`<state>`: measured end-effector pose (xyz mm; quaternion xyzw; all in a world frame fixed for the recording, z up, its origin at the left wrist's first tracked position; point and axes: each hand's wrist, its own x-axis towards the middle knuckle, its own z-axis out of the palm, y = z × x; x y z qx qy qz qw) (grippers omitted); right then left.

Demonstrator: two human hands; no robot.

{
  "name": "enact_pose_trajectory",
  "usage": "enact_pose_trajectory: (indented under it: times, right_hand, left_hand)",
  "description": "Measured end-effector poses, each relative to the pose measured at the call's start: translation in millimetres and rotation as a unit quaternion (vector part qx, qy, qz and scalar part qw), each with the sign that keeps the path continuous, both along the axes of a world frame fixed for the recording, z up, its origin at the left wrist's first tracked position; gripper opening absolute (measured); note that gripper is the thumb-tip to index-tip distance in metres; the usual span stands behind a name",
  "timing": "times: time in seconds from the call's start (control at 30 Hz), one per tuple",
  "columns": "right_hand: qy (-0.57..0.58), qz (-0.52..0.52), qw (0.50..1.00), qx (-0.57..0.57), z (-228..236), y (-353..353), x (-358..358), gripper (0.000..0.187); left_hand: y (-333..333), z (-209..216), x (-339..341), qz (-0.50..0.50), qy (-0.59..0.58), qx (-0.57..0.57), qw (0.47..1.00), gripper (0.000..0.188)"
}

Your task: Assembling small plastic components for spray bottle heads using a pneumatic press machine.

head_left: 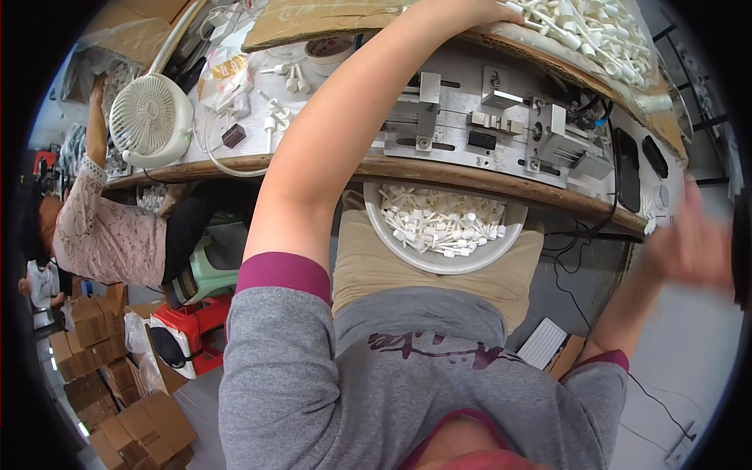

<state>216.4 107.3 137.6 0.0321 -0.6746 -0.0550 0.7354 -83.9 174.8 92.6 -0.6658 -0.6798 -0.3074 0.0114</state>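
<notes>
My left arm stretches across the bench, and my left hand (pixel 482 11) is at the edge of a heap of small white plastic stemmed parts (pixel 583 35) on cardboard. The top of the picture cuts this hand off, so its grip is hidden. My right hand (pixel 689 244) is raised off the bench's right end, its fingers smeared by motion. Between my arms, a metal fixture (pixel 501 149) with blocks and slotted plates is mounted on the bench. In my lap rests a white basin (pixel 446 266) filled with similar white parts.
A white fan (pixel 151 120), a roll of tape (pixel 329 51) and loose white parts lie left on the bench. A black phone (pixel 627 168) sits right of the fixture. Another person (pixel 110 223) works at left, near stacked cardboard boxes (pixel 145 431). Cables hang below the bench.
</notes>
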Motion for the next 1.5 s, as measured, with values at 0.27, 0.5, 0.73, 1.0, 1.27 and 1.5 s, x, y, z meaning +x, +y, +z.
enact_pose_trajectory:
  times: [0.27, 0.5, 0.73, 1.0, 1.27, 1.5]
  right_hand:
    - [-0.408, -0.188, 0.874, -0.186, -38, 111, -55, 0.030]
    - [-0.456, -0.183, 0.825, -0.279, -38, 131, -69, 0.020]
    - [-0.338, -0.137, 0.889, -0.278, -29, 97, -76, 0.014]
    - [-0.458, -0.147, 0.847, -0.226, -27, 79, -83, 0.015]
    - [-0.487, -0.102, 0.806, -0.321, -29, 89, -76, 0.026]
    - [-0.385, -0.052, 0.865, -0.319, -34, 79, -77, 0.026]
  left_hand:
    - [-34, 17, -1, 0.000, -0.026, -0.033, 0.999, 0.040]
    - [-74, 15, -3, -0.052, -0.088, 0.109, 0.989, 0.028]
    - [-164, -11, 48, -0.110, -0.127, 0.207, 0.964, 0.022]
    - [-196, -93, 73, -0.071, 0.003, 0.130, 0.989, 0.027]
    - [-180, -101, 85, -0.051, 0.114, 0.073, 0.990, 0.026]
    - [-170, -97, 83, -0.058, 0.091, 0.042, 0.993, 0.020]
